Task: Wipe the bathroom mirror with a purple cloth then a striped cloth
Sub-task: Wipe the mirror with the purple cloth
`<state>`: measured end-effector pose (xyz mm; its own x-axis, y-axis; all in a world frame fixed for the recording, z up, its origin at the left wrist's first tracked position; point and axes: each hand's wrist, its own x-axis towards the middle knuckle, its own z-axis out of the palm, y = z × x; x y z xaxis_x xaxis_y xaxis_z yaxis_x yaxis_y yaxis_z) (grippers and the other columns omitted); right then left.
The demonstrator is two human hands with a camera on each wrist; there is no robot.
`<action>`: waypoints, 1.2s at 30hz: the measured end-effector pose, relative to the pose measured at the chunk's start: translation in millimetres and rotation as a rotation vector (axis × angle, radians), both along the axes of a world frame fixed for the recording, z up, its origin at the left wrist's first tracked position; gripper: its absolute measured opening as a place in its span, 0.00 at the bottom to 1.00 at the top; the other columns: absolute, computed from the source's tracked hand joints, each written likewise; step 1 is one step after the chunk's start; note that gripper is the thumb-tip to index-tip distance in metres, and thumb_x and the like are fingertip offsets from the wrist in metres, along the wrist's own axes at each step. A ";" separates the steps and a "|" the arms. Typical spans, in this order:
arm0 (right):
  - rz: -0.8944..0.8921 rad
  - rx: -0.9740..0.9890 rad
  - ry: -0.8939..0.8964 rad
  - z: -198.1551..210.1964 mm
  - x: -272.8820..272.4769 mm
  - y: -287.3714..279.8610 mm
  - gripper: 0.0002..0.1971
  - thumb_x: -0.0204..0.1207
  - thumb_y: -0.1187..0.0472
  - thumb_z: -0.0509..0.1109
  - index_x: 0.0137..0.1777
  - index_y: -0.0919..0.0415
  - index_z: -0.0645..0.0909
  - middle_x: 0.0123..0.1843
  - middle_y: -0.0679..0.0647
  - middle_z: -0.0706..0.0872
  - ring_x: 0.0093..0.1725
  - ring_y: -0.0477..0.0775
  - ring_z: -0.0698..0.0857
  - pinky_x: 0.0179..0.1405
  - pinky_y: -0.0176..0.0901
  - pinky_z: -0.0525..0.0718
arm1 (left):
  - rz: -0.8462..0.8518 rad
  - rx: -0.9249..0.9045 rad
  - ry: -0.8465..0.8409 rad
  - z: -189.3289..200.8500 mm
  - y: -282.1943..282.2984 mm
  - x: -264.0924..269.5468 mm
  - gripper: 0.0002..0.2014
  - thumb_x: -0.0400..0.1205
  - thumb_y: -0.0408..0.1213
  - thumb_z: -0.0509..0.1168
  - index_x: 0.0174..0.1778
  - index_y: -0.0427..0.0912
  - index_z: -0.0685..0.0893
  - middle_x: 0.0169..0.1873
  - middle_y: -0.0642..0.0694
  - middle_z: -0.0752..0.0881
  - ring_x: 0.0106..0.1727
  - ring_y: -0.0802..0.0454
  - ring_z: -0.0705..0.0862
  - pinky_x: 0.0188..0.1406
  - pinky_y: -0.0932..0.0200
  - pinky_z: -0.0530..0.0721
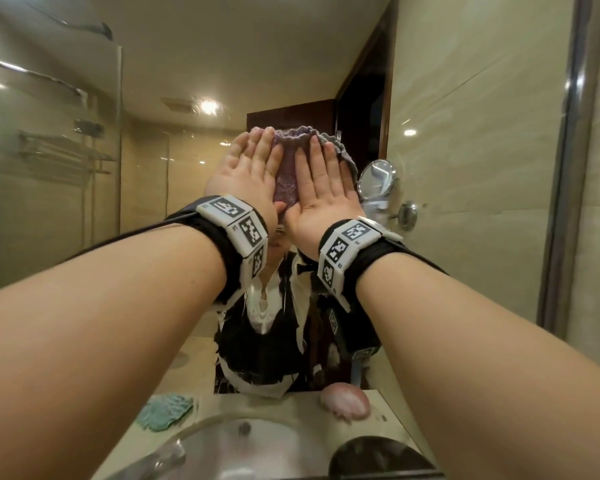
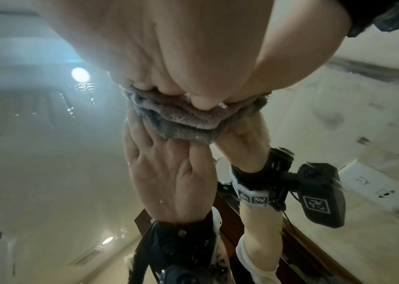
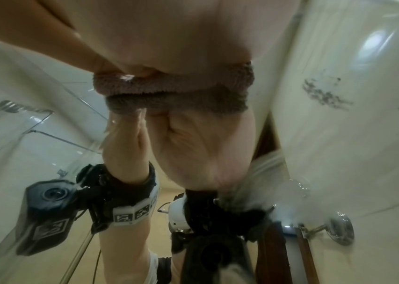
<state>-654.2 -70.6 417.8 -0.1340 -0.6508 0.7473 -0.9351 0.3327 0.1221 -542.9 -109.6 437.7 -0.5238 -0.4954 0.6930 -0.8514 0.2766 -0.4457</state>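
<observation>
A purple cloth (image 1: 289, 168) is pressed flat against the bathroom mirror (image 1: 146, 174) at about head height. My left hand (image 1: 253, 168) and right hand (image 1: 321, 178) lie side by side on it with straight fingers. Cloth shows between them and past the fingertips. In the left wrist view my palm (image 2: 169, 48) bears on the fuzzy cloth edge (image 2: 176, 117), with its reflection just below. The right wrist view shows the same: palm (image 3: 169, 38) on cloth (image 3: 174, 90). A teal-green cloth (image 1: 165, 410) lies on the counter at left; I cannot make out its pattern.
A round shaving mirror (image 1: 378, 178) on a chrome arm sticks out just right of my right hand. Below are the sink basin (image 1: 243, 448), a faucet (image 1: 153, 462), a pink lump (image 1: 345, 403) and a dark round object (image 1: 378, 459). The tiled wall (image 1: 482, 133) bounds the right.
</observation>
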 end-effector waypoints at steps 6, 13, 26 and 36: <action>0.005 -0.062 -0.005 -10.4 -7.6 1.0 0.38 0.79 0.53 0.50 0.80 0.54 0.28 0.81 0.51 0.26 0.79 0.51 0.27 0.76 0.49 0.25 | 0.016 -0.067 -0.064 -5.1 -0.2 -6.6 0.36 0.85 0.55 0.34 0.78 0.31 0.30 0.78 0.34 0.31 0.80 0.40 0.31 0.75 0.46 0.27; 0.002 -0.099 0.014 -19.9 -40.9 20.4 0.38 0.79 0.52 0.52 0.81 0.53 0.31 0.82 0.52 0.29 0.80 0.52 0.29 0.75 0.49 0.24 | -0.045 -0.017 -0.047 -13.1 20.6 -34.9 0.36 0.85 0.54 0.36 0.78 0.32 0.30 0.78 0.34 0.30 0.80 0.41 0.32 0.75 0.47 0.28; -0.128 -0.094 -0.050 -33.1 -142.7 89.9 0.39 0.79 0.52 0.50 0.79 0.53 0.26 0.80 0.51 0.25 0.79 0.51 0.27 0.76 0.50 0.25 | -0.167 -0.026 -0.046 -22.2 86.5 -141.6 0.36 0.85 0.55 0.36 0.78 0.31 0.30 0.78 0.33 0.31 0.80 0.39 0.32 0.69 0.48 0.24; -0.359 0.016 -0.151 -31.6 -205.4 146.5 0.37 0.80 0.54 0.46 0.76 0.57 0.21 0.78 0.55 0.21 0.78 0.54 0.26 0.78 0.51 0.28 | -0.258 -0.056 -0.086 -24.0 138.8 -220.9 0.36 0.85 0.56 0.33 0.78 0.31 0.32 0.79 0.33 0.32 0.80 0.39 0.33 0.74 0.45 0.27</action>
<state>-859.6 76.0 386.2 -0.4633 -0.5537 0.6919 -0.7673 0.6413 -0.0005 -763.8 29.3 413.7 -0.6857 -0.3002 0.6631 -0.7144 0.4519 -0.5342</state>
